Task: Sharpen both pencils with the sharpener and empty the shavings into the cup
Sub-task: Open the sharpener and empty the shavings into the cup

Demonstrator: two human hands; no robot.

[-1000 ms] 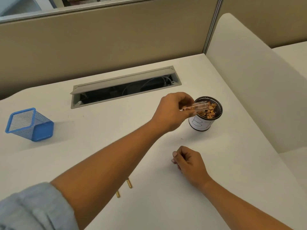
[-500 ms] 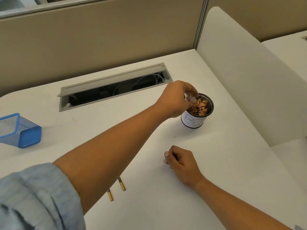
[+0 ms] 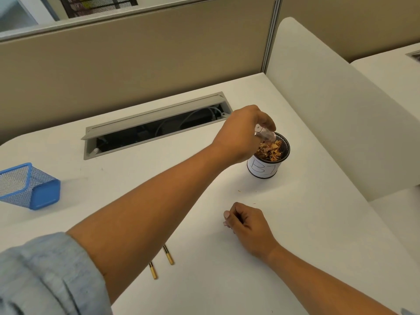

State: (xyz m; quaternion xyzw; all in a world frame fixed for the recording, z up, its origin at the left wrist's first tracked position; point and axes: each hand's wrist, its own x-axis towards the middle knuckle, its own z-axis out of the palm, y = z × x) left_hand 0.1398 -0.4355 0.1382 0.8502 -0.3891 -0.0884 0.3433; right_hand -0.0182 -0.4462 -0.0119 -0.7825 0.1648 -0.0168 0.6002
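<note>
cup (image 3: 264, 170) labelled "b1", shavings (image 3: 270, 150) inside, left hand (image 3: 242, 133) tipping sharpener (image 3: 266, 135)

A white desk (image 3: 227, 292) carries a mesh cup (image 3: 264, 169) with a white label near its right edge. Well to the cup's left lies a tipped blue mesh holder (image 3: 29, 187), and nearer the viewer, left of the cup, two pencils' gold ends (image 3: 162, 261) show beside each other. A loosely curled right hand (image 3: 248, 226) rests on the desk in front of the cup.
</note>
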